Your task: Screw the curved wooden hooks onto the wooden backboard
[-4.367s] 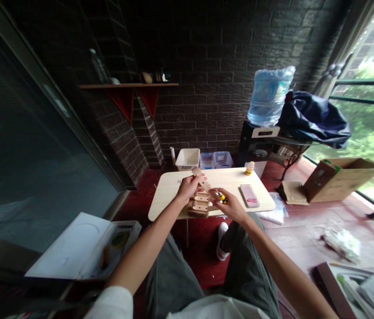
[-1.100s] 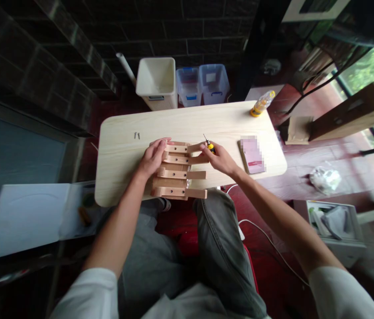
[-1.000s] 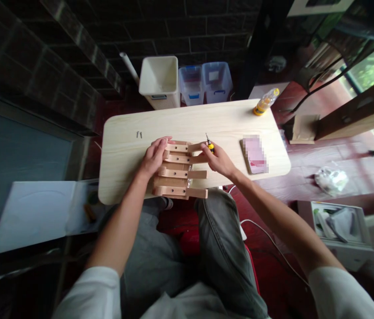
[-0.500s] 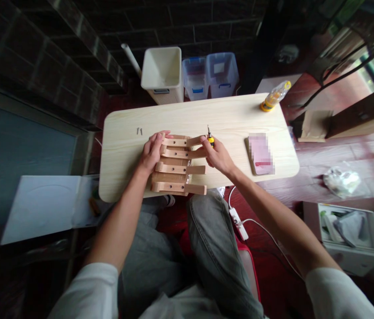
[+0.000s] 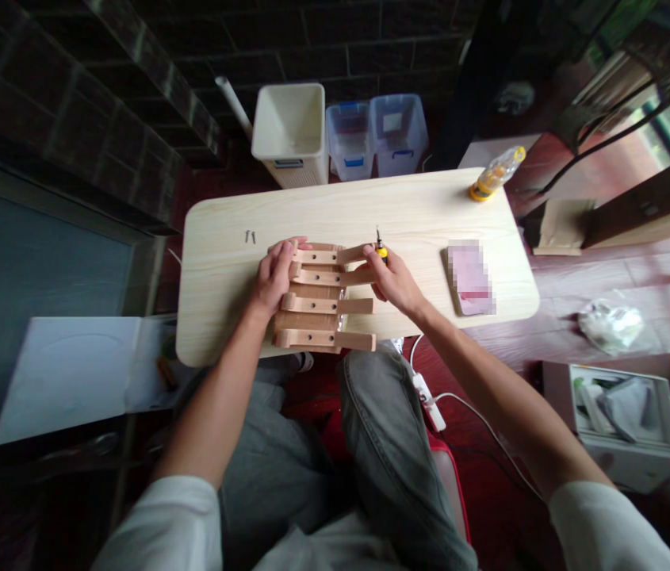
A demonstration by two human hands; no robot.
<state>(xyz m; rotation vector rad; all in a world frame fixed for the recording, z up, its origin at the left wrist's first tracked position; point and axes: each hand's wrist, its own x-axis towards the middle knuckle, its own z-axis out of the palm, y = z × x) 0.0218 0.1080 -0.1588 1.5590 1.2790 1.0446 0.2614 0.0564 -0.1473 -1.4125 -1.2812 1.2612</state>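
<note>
"Wooden strips (image 5: 323,304)—how many do you count?"

"Four, one below another, each with two dark holes and a curved left end. They lie across a brown slab (image 5: 311,320), and their right ends stick out past it."

"Where is all that?"

"At the near side of the table (image 5: 323,206), around its middle, right in front of the person."

"And the left hand (image 5: 275,274)?"

"At the left ends of the top strips, fingers bent over the far corner. Some of them are hidden, so I can't tell whether it pinches anything."

"The right hand (image 5: 392,277)?"

"Curled around a yellow and black screwdriver (image 5: 380,252), tip pointing up and away from the person. The thumb is at the right end of the top strip too—whether it presses there, I can't tell."

"What else is on the table?"

"Two small screws (image 5: 250,236) side by side, farther back and left of the strips. A flat pink thing (image 5: 470,274), blurred out, lies right of the right hand, and a clear bottle (image 5: 501,170) with a yellow cap is at the far right corner."

"Behind it?"

"A cream bin (image 5: 290,119) next to two clear boxes (image 5: 350,147)."
</note>
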